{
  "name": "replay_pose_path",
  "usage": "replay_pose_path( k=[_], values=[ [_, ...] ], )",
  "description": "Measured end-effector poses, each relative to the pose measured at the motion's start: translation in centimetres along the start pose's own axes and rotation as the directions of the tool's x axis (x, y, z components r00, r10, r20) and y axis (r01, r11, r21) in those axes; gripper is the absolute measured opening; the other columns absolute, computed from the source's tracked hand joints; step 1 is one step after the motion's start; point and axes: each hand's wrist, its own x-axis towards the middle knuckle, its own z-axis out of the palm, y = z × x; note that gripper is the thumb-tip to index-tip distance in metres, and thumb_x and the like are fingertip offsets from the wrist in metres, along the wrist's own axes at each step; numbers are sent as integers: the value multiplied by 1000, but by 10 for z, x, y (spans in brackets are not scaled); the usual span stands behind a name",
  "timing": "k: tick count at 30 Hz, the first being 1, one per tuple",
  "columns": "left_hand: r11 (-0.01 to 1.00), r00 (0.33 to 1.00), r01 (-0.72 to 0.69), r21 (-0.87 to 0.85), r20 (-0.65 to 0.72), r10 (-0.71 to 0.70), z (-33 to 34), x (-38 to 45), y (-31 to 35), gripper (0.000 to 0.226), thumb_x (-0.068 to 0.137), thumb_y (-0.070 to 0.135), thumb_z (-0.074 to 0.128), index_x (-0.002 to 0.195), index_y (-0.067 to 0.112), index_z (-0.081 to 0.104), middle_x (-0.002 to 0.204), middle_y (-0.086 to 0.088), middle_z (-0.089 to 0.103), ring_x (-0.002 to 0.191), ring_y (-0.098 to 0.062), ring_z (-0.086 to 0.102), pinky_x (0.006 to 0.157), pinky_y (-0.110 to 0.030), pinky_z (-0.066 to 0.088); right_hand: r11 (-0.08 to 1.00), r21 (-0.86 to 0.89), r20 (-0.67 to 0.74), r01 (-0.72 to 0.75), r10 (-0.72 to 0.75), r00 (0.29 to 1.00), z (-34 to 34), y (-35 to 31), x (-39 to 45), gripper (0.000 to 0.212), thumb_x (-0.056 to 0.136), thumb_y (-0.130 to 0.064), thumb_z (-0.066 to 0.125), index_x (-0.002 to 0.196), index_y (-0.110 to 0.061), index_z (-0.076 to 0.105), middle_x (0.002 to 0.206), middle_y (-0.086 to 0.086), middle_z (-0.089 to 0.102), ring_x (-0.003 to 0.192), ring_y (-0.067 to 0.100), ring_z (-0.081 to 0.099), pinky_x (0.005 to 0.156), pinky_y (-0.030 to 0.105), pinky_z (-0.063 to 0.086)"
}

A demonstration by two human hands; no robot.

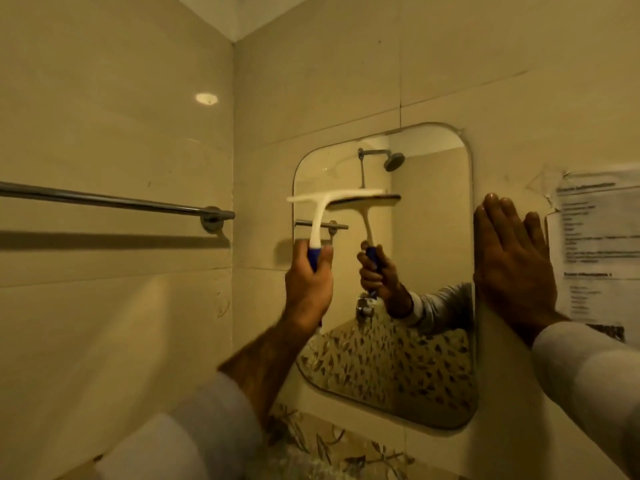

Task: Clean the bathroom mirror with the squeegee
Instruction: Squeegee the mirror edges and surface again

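The left hand point(308, 285) has its grip closed around the blue handle of the squeegee point(332, 202), blade on the mirror point(429, 237) at centre frame; the right hand point(512, 268) lies flat, open, on its right edge; beige tiled wall point(121, 133), towel bar point(114, 201) at left

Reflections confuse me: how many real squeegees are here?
1: the squeegee in the left hand, its blade against the mirror. The second one is only its reflection.

I note a glossy glass mirror point(433, 209), smooth glazed wall tiles point(121, 116), a polished metal towel rail point(114, 201), and a white plastic squeegee point(332, 199).
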Motion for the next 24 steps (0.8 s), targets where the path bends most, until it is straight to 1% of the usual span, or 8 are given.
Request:
replay_pose_path(
  k=[2, 6, 9, 11, 14, 19, 23, 24],
  values=[
    [997, 997, -67, -22, -27, 66, 13, 28, 29, 22, 98, 47, 49, 111, 30, 45, 83, -1, 58, 64, -17, 56, 56, -33, 49, 1000, -3, 6, 0, 0, 1000, 1, 0, 0, 64, 93, -6, 46, 153, 0, 26, 162, 19, 20, 152, 34, 12, 123, 55, 12],
    [984, 983, -172, -49, -78, 168, 32, 69, 71, 20, 99, 44, 49, 109, 30, 41, 76, 4, 53, 57, -11, 54, 46, -24, 47, 1000, -7, -2, 14, -14, 1000, 4, 2, -1, 61, 96, -21, 30, 154, -1, 25, 162, 18, 18, 152, 33, 11, 124, 53, 11],
    [987, 987, -156, -48, -47, 154, 43, 85, 81, 19, 99, 45, 48, 110, 32, 38, 80, 4, 52, 61, -11, 56, 46, -24, 47, 1000, -5, -14, 16, -16, 1000, 6, 3, -2, 62, 96, -23, 28, 154, -2, 24, 163, 16, 17, 153, 31, 10, 124, 52, 9],
    [994, 994, -104, -40, -18, 103, 48, 88, 74, 21, 99, 45, 47, 112, 30, 40, 80, 2, 53, 60, -11, 55, 48, -26, 47, 1000, -11, -23, 18, -18, 1000, 6, 3, -2, 62, 96, -23, 28, 154, -2, 24, 163, 17, 18, 152, 32, 11, 124, 52, 9],
    [995, 999, -38, -90, -12, 37, 51, 81, 54, 19, 99, 46, 47, 107, 30, 42, 78, 0, 55, 51, -11, 52, 43, -24, 44, 999, -25, -21, 27, -27, 999, 7, 3, -3, 63, 95, -23, 30, 154, -2, 23, 163, 17, 18, 152, 32, 11, 124, 53, 10],
    [995, 997, -77, -58, 17, 78, 46, 61, 24, 11, 98, 47, 47, 100, 38, 41, 77, 3, 56, 52, -8, 51, 45, -24, 42, 1000, -22, -6, 9, -9, 1000, 6, 1, -3, 69, 94, -6, 51, 155, -2, 19, 164, 16, 14, 153, 31, 7, 124, 53, 9],
    [997, 999, -41, -69, 18, 43, 40, 34, -2, 8, 98, 46, 49, 94, 43, 42, 73, 7, 56, 41, -1, 52, 40, -19, 42, 1000, -11, 12, 5, -5, 1000, 2, -1, -3, 70, 94, -5, 51, 156, -3, 18, 164, 17, 13, 153, 32, 6, 124, 53, 7],
    [997, 999, -26, -68, 21, 27, 38, 27, -9, 8, 98, 47, 49, 94, 43, 43, 74, 7, 56, 43, -1, 52, 42, -20, 43, 1000, -7, 20, 5, -5, 1000, 2, -1, -3, 69, 95, -6, 50, 156, -3, 18, 164, 17, 12, 153, 32, 6, 124, 53, 7]
  ],
)
